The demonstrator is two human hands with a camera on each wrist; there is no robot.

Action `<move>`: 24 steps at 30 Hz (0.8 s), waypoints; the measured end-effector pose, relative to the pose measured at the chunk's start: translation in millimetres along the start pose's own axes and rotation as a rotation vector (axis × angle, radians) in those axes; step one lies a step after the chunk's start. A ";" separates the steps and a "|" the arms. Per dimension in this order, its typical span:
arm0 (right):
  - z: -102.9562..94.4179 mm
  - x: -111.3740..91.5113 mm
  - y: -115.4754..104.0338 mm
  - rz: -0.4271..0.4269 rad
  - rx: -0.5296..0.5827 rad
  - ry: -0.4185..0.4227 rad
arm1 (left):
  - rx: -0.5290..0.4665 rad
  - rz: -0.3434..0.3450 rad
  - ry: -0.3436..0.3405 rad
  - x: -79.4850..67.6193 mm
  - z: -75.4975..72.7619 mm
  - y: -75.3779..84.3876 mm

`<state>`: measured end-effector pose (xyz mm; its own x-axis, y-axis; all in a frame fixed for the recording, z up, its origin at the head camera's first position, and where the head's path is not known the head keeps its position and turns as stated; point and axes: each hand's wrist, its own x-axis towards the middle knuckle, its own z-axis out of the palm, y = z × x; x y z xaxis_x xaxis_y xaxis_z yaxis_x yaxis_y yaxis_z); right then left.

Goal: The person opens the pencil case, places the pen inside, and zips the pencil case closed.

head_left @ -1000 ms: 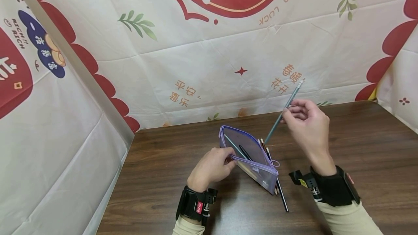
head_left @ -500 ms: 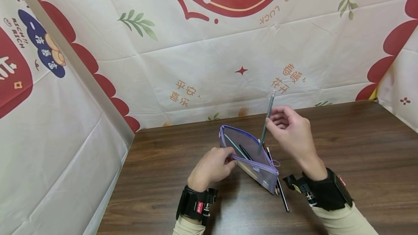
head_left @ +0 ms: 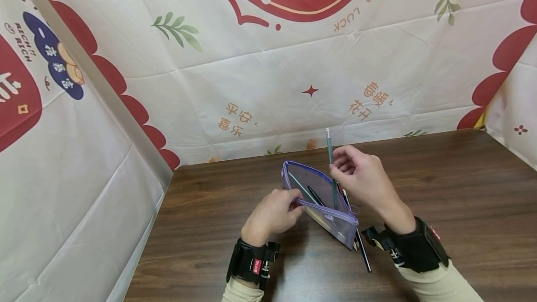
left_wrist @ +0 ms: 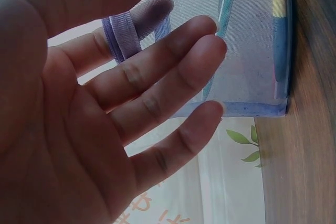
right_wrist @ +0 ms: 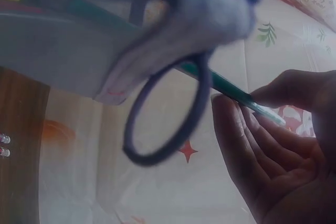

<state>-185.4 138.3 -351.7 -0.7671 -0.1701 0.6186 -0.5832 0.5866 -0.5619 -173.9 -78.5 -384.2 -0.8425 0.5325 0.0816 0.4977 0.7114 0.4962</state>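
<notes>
Right of center, your right hand (head_left: pixel 361 176) pinches a near-upright pencil (head_left: pixel 330 149), lower end inside the pouch (head_left: pixel 344 233); lower center, your left hand (head_left: pixel 272 211) pinches the pouch's rim (head_left: pixel 341 216).

Cream sleeves (head_left: pixel 436 284), black wristbands (head_left: pixel 421 248) (with red tags (head_left: pixel 257 266))

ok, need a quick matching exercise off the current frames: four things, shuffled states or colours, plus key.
Column 1
1. left hand
2. right hand
3. mesh pouch
4. table

Column 2
A. brown, wood-grained
B. pinching a green pencil
C. purple-edged, open at the top
D. holding the mesh pouch

Pairs: 1-D, 2-B, 3-C, 4-A
</notes>
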 end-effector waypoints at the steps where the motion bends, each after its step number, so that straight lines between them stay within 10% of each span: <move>1: 0.4 0.0 0.1 -0.005 -0.007 -0.014 | -0.001 0.001 0.001 -0.1 -0.2 0.1; 24: 8.0 -2.2 -1.7 0.054 -0.050 -0.256 | -0.006 0.004 0.000 -0.1 -0.1 -0.1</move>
<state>-184.9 131.3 -356.5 -0.8433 -0.3281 0.4257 -0.5302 0.6378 -0.5586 -173.9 -78.6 -384.1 -0.8407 0.5350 0.0838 0.4997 0.7068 0.5007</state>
